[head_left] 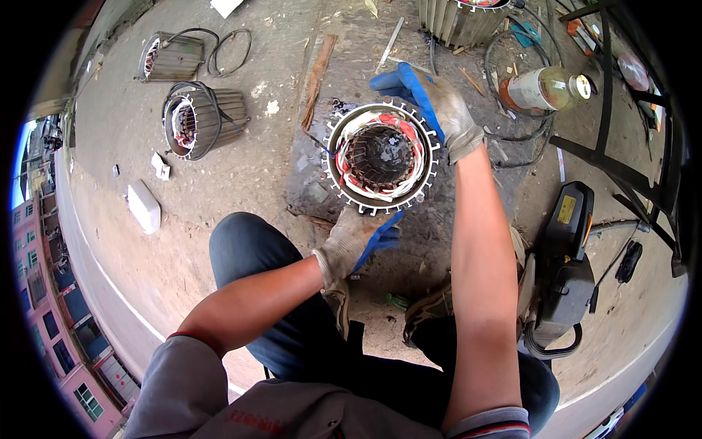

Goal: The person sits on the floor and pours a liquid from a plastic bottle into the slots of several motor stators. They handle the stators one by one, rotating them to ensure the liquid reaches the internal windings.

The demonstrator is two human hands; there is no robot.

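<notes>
A finned metal motor stator (380,157) with red and white winding wires stands open end up on a stone slab. My left hand (356,241), in a grey and blue glove, grips its near rim. My right hand (431,102), gloved the same way, holds the far right rim, fingers curled over the fins. Both forearms reach in from below, past my bent knees in dark trousers.
Two more finned stators (197,121) (170,57) lie on the dirt at the upper left, a third (457,18) at the top. A bottle (545,88) lies at the upper right beside a dark metal frame (607,110). A black machine (567,256) sits at my right.
</notes>
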